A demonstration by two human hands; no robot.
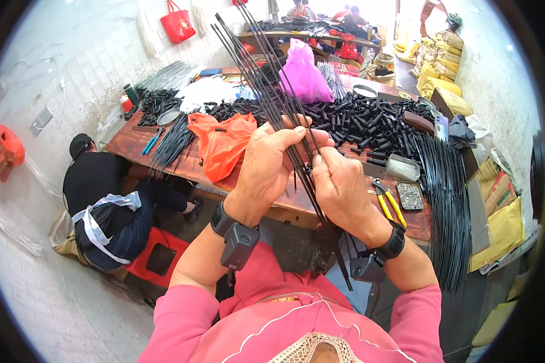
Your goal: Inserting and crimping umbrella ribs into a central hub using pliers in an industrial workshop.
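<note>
Both my hands are closed around a loose bundle of long, thin black rods [261,89], which slants from the upper left down toward my lap. My left hand [271,158] wraps the middle of the bundle, with the thumb across it. Just below and to the right, my right hand [344,189] pinches rods between thumb and fingers. The rods' upper ends fan apart, and one group stands separate on the right. Behind my hands, a heap of short black cylindrical parts [360,124] covers the wooden table [136,140]. An orange plastic bag [224,151] lies beside my left hand.
On the right are yellow-handled pliers [391,203], a tin of small metal pieces [412,196], a clear box [402,168] and black rods [447,212] hanging over the edge. A purple bag [303,69] stands behind. Left, a person [103,187] sits bent over by a red stool [178,243].
</note>
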